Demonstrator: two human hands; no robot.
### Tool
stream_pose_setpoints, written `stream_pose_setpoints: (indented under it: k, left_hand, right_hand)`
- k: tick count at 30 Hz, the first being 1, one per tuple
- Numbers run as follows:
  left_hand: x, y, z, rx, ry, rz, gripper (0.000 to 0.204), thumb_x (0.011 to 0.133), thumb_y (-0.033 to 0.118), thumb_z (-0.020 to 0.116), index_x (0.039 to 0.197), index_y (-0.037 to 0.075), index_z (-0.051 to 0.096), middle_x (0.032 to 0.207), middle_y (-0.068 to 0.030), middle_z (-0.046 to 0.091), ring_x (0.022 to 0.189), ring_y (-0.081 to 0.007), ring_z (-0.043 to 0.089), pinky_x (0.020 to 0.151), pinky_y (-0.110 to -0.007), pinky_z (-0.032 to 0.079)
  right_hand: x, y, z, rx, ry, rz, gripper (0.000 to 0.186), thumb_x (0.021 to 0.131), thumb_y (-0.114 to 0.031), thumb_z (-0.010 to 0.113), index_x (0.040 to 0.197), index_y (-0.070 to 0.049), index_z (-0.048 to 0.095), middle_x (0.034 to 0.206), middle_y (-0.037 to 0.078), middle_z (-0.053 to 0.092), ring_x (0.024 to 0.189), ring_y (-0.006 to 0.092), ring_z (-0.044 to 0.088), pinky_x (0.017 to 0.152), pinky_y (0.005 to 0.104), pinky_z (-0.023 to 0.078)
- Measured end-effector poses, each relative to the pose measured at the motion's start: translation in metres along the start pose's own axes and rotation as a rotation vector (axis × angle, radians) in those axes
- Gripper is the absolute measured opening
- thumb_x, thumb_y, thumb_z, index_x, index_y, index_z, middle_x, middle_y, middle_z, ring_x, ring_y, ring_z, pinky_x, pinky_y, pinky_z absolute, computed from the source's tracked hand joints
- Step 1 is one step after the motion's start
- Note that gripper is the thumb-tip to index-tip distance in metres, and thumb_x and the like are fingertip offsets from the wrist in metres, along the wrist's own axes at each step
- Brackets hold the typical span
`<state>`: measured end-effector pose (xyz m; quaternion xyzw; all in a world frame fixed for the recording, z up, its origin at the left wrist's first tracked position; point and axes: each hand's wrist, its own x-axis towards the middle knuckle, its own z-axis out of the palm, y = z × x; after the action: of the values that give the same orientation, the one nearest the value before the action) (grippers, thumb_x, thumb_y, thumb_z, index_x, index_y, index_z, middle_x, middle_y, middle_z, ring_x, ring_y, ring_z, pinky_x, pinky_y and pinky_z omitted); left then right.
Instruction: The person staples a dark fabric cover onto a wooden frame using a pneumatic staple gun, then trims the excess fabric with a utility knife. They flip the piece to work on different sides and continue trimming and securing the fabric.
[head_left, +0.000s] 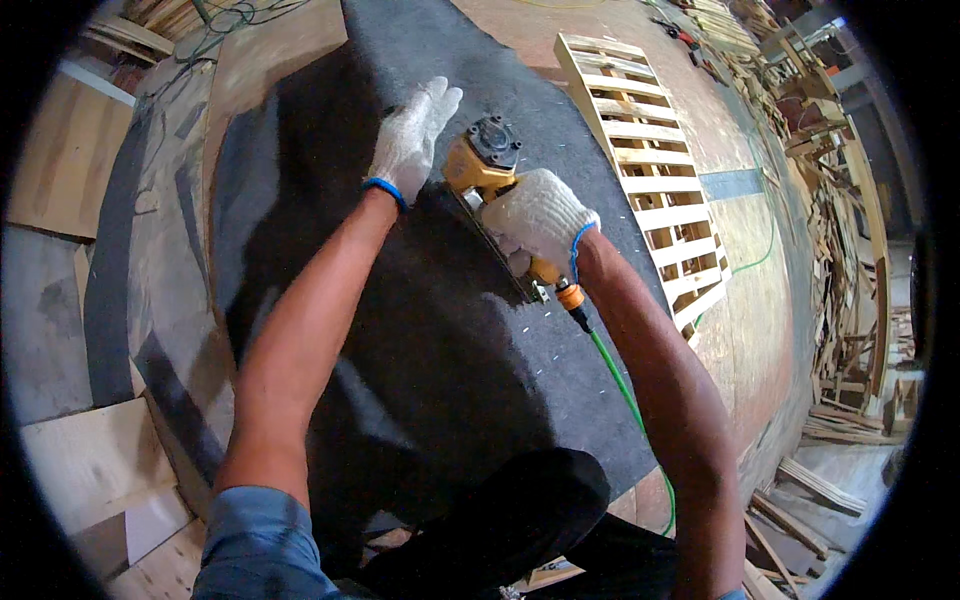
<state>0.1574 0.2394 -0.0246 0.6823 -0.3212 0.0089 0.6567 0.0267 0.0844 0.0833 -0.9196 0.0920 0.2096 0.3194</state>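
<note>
Black cloth covers a bent knee (555,495) at the bottom centre of the frame, with a blue sleeve (255,540) at the lower left. Beneath them spreads a dark grey sheet (590,400), matt and flecked with small pale marks, reaching up to the top edge.

From the right forearm (660,370), a green hose (622,375) runs up to an orange fitting (569,294) just right of centre. It joins a pneumatic gun (468,168), which sits near the middle of the frame, over the sheet: yellow body, black bolted cap, and a long narrow magazine slanting down to the right. The right hand (540,220), in a pale knitted glove with a blue cuff edge, has its fingers curled around the gun's grip.

Further up and left, the left hand (415,135), gloved alike, holds nothing visible. Its fingers are straight and close together over the sheet; whether they touch it I cannot tell.

Beyond, a slatted wooden pallet (662,185) lies at the upper right, and loose wood strips (850,425) crowd the right edge.
</note>
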Motion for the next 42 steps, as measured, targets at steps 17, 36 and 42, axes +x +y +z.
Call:
stream_pose_setpoints:
  k: [17, 36, 42]
  left_hand:
    - [0.001, 0.007, 0.005, -0.406, 0.171, -0.268, 0.046, 0.107, 0.025, 0.047, 0.138, -0.009, 0.054, 0.138, -0.0182, 0.061, 0.129, -0.025, 0.058, 0.114, -0.034, 0.04]
    - [-0.042, 0.055, 0.114, 0.958, -0.444, 0.433, 0.043, 0.095, 0.037, 0.059, 0.126, 0.008, 0.067, 0.138, -0.0143, 0.06, 0.13, -0.0342, 0.05, 0.113, -0.057, 0.031]
    - [-0.04, 0.054, 0.117, 0.897, -0.424, 0.429, 0.039, 0.094, 0.033, 0.061, 0.121, 0.007, 0.068, 0.135, -0.0143, 0.061, 0.128, -0.0339, 0.051, 0.112, -0.056, 0.032]
  right_hand:
    - [-0.119, 0.032, 0.015, 0.909, -0.005, 0.396, 0.022, 0.084, -0.009, 0.068, 0.101, 0.004, 0.062, 0.07, 0.005, 0.058, 0.056, 0.0131, 0.058, 0.049, 0.0297, 0.051]
    - [-0.158, 0.123, -0.029, 0.767, 0.266, 0.327, 0.011, 0.083, -0.009, 0.067, 0.084, 0.001, 0.063, 0.066, 0.007, 0.062, 0.052, 0.0156, 0.061, 0.047, 0.0297, 0.05]
    - [-0.098, 0.142, -0.075, 0.49, 0.347, 0.236, 0.026, 0.086, -0.015, 0.061, 0.065, 0.0, 0.061, 0.06, 0.008, 0.063, 0.051, 0.0169, 0.062, 0.052, 0.0324, 0.051]
